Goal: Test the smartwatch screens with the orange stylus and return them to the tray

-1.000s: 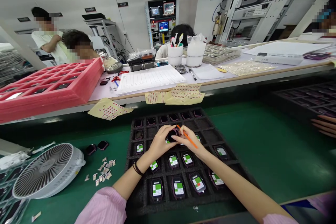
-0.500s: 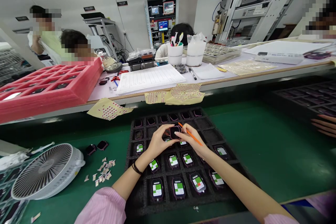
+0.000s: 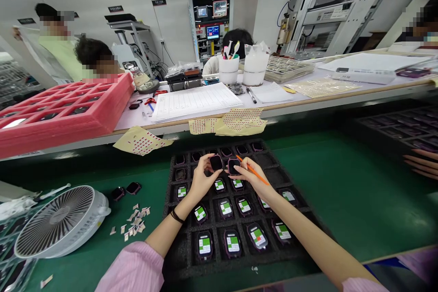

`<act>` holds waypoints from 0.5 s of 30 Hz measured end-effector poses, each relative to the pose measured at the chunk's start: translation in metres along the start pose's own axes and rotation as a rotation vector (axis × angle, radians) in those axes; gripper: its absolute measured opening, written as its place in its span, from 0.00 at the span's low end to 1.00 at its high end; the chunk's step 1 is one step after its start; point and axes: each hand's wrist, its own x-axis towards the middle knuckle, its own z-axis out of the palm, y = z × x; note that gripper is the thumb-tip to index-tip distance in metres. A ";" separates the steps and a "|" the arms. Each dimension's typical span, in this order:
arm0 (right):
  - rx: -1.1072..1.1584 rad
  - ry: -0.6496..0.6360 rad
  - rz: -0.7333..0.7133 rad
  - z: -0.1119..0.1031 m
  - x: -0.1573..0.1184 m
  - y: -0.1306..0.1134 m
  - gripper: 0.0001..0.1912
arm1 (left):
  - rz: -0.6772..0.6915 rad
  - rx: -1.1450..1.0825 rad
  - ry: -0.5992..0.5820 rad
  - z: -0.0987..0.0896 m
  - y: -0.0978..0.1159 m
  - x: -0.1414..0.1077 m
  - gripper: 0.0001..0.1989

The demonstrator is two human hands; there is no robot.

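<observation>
A green bench (image 3: 359,191) fills the near part of the scene, with a white table (image 3: 273,100) along its far side. On the table sit a red foam tray (image 3: 61,112), a printed form (image 3: 196,101) and two white cups (image 3: 228,72). Sticker sheets (image 3: 241,121) hang over the table's near edge. Co-workers (image 3: 58,41) are beyond it, at the far left, and another person's fingers (image 3: 422,164) show at the right edge, beside a second black tray (image 3: 397,125).

On the bench lies a black foam tray (image 3: 297,232), its near rows filled with watches (image 3: 233,243) bearing green-and-white labels. Left of it are a white fan (image 3: 59,221), paper scraps (image 3: 135,223) and two loose dark watches (image 3: 125,190).

Above the middle of the black tray, the left hand (image 3: 201,180) pinches a dark watch (image 3: 216,162) in a narrow grip. The right hand (image 3: 251,178) holds a second dark watch (image 3: 234,166) and an orange stick (image 3: 258,175), also narrowly. The two held watches are just apart.
</observation>
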 end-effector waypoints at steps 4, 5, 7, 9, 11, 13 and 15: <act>-0.358 0.092 -0.162 -0.005 0.013 0.010 0.26 | -0.037 0.090 0.002 -0.015 -0.001 0.010 0.21; -0.476 0.110 -0.211 -0.006 0.018 0.011 0.26 | -0.064 0.125 -0.013 -0.022 -0.001 0.013 0.21; -0.658 0.104 -0.280 -0.005 0.028 0.014 0.24 | -0.124 0.213 -0.080 -0.041 -0.002 0.017 0.21; -0.788 0.046 -0.299 0.001 0.039 0.016 0.21 | -0.167 0.350 -0.173 -0.059 -0.004 0.018 0.20; -0.887 -0.005 -0.289 0.013 0.049 0.021 0.18 | -0.171 0.528 -0.240 -0.072 -0.007 0.017 0.19; -0.951 -0.035 -0.267 0.026 0.057 0.028 0.16 | -0.172 0.677 -0.283 -0.079 -0.011 0.013 0.19; -0.986 -0.052 -0.249 0.038 0.062 0.035 0.15 | -0.196 0.755 -0.321 -0.083 -0.014 0.011 0.19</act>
